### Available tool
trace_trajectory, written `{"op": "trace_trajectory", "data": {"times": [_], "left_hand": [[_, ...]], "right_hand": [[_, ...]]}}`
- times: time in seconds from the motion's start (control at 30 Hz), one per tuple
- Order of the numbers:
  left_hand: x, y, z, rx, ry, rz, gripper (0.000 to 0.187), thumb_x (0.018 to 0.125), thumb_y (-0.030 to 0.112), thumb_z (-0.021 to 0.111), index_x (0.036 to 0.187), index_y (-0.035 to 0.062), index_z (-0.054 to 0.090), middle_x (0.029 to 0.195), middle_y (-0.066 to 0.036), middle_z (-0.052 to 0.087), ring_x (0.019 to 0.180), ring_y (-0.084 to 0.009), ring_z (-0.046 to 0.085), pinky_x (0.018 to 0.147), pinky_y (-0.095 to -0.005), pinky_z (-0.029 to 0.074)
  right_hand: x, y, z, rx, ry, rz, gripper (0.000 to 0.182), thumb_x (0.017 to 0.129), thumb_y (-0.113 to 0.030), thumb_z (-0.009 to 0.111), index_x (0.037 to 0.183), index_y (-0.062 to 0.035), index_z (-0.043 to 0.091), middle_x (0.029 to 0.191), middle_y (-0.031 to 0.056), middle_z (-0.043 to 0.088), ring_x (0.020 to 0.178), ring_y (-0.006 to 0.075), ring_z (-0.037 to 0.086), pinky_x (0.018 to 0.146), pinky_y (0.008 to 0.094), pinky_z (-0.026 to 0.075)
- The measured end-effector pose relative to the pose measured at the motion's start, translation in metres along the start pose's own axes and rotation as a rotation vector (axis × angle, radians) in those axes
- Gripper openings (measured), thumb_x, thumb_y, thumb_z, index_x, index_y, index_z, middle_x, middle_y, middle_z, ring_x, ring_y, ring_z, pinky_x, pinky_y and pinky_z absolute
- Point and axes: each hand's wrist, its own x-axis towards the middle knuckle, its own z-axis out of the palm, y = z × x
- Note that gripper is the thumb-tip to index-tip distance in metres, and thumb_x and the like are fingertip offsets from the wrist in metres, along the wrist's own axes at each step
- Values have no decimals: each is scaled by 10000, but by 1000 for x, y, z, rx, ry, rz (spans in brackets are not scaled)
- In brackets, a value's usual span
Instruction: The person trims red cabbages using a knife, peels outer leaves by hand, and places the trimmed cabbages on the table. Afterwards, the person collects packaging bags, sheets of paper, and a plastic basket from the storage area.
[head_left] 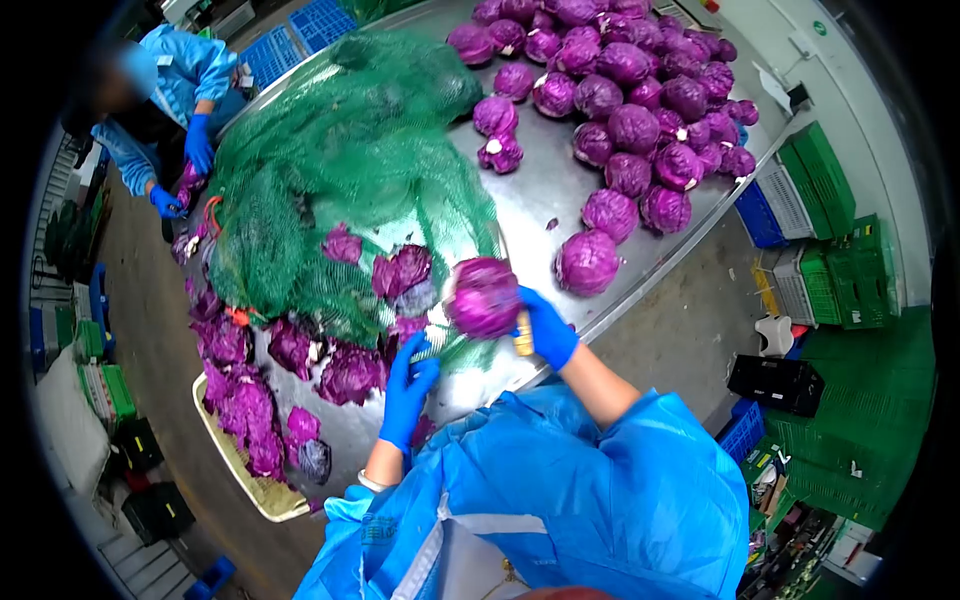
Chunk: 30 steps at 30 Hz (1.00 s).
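A round red cabbage [483, 298], slightly blurred, is in front of me above the metal table. My right hand [548, 330], in a blue glove, is against its right side. Those fingers are closed around a tool with a yellow handle [523, 335]; its working end cannot be made out. Below and left of the cabbage is my left hand [410, 385], also gloved in blue, fingers apart and holding nothing. Loose purple leaves [352, 374] lie just left of it. Green netting [340, 170] is spread over the table beyond.
A heap of red cabbages [635, 125] covers the table's far right. At the left edge, a pale crate [235, 462] contains cabbage leaves. A co-worker [170, 90] in blue stands at the far left, gloved hands on a purple piece. Green crates [845, 270] stand right.
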Motion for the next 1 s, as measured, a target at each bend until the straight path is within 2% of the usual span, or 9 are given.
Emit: {"op": "trace_trajectory", "data": {"times": [0.1, 0.17, 0.37, 0.5, 0.57, 0.7, 0.87, 0.93, 1.0], "left_hand": [[8, -28, -6, 709, 79, 427, 433, 825, 231, 715, 1208, 58, 608, 1230, -158, 581, 1105, -361, 558, 954, -441, 452], [11, -29, -9, 935, 52, 473, 473, 806, 266, 717, 1218, 63, 605, 1258, -174, 562, 1156, -402, 506, 994, -481, 409], [0, -48, -36, 1395, 100, 286, 691, 758, 480, 699, 1390, 281, 506, 1514, -133, 353, 1397, -462, 238, 1113, -668, 111], [-16, -79, -96, 1490, 228, 261, 606, 801, 503, 657, 1357, 291, 542, 1534, -66, 346, 1420, -424, 232, 1100, -700, 100], [-33, -88, -131, 1509, 280, 238, 539, 800, 436, 649, 1313, 286, 580, 1535, -77, 347, 1422, -427, 231, 1096, -700, 124], [-67, -111, -211, 1561, 513, 10, 525, 734, 331, 661, 1251, 250, 615, 1534, -83, 350, 1409, -419, 255, 1084, -684, 178], [-47, -58, -254, 1452, 892, -348, 552, 687, 249, 724, 1225, 188, 615, 1484, -93, 400, 1395, -407, 283, 1114, -635, 167], [-6, -12, -257, 1195, 1071, 93, 529, 728, 165, 700, 1245, 122, 593, 1423, -135, 461, 1328, -391, 387, 1109, -542, 266], [54, 52, -225, 927, 890, 505, 502, 769, 63, 654, 1264, 67, 566, 1308, -175, 546, 1213, -382, 503, 1052, -439, 376]], "right_hand": [[7, -82, -51, 40, -75, -285, 472, 901, -454, 571, 1240, -126, 553, 944, 11, 626, 621, 136, 586, 496, 264, 474], [17, -157, -70, -20, -91, -508, 570, 918, -543, 530, 1337, -157, 508, 1095, 13, 634, 673, 142, 597, 523, 271, 487], [74, -394, -98, -39, -58, -813, 443, 929, -519, 518, 1210, -194, 625, 1185, 17, 657, 1029, 204, 623, 910, 339, 502], [113, -507, -111, -141, 43, -821, 536, 985, -365, 417, 1419, -52, 425, 1451, 66, 468, 1230, 212, 506, 1065, 368, 404], [120, -495, -53, -315, 241, -767, 512, 960, -283, 445, 1401, -23, 423, 1384, 62, 470, 1112, 163, 483, 946, 319, 398], [153, -340, 75, -763, -47, -737, 382, 848, -128, 582, 1210, -9, 612, 933, 14, 683, 612, 44, 445, 540, 212, 364], [174, -121, 161, -1095, -424, -304, 338, 849, -112, 615, 1165, 11, 611, 1099, 100, 692, 896, 148, 653, 741, 273, 516], [203, -56, 164, -1008, -523, -262, 303, 853, -111, 618, 1135, 0, 637, 1091, 94, 690, 910, 150, 651, 753, 287, 525], [237, 0, 167, -873, -512, -172, 292, 853, -100, 618, 1125, 2, 647, 1058, 89, 685, 898, 144, 642, 756, 276, 513]]}}
